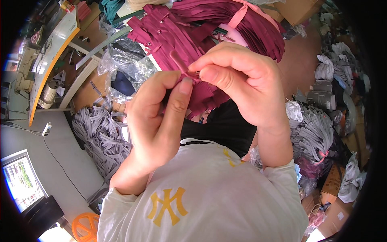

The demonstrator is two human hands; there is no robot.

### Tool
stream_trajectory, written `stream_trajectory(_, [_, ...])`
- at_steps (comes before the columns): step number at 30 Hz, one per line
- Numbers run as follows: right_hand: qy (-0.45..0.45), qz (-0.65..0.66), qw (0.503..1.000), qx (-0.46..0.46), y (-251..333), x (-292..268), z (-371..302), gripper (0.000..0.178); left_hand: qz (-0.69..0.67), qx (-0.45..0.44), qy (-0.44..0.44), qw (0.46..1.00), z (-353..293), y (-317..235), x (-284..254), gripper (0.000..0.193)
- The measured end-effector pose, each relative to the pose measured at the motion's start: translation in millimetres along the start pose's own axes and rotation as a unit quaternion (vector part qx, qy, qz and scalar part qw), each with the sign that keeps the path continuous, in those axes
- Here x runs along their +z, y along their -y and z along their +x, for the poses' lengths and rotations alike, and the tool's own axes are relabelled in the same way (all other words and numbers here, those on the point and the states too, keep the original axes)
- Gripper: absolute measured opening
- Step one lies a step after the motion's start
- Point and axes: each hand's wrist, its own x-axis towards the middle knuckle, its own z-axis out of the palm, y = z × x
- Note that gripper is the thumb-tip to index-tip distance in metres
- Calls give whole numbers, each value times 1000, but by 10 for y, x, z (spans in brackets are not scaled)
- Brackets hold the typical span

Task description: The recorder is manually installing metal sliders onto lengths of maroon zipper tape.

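Note:
My left hand (155, 121) and my right hand (242, 82) meet close to the camera, both pinching one maroon zipper strip (180, 64) between thumb and fingers. The strip's end sticks up between the two hands. Behind them lies a big pile of maroon zipper strips (181, 32), some with small metal sliders, and a bundle tied with a pink band (242, 14). The lower part of the held strip is hidden by my fingers.
A heap of grey zipper strips (102, 133) lies at the left, another grey bundle (314, 137) at the right. Clear plastic bags (129, 64), cardboard boxes (298, 10), a white worktable with an orange edge (52, 52) and an orange wheel-like object (84, 226) surround me.

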Motion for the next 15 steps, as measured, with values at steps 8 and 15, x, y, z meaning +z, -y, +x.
stream_trajectory(8, [-41,53,997,29,-35,102,-46,14,-10,23,-5,1000,-24,32,10,15])
stream_trajectory(15, [-54,98,991,74,-50,112,-86,20,16,34,1,999,-35,45,-9,16])
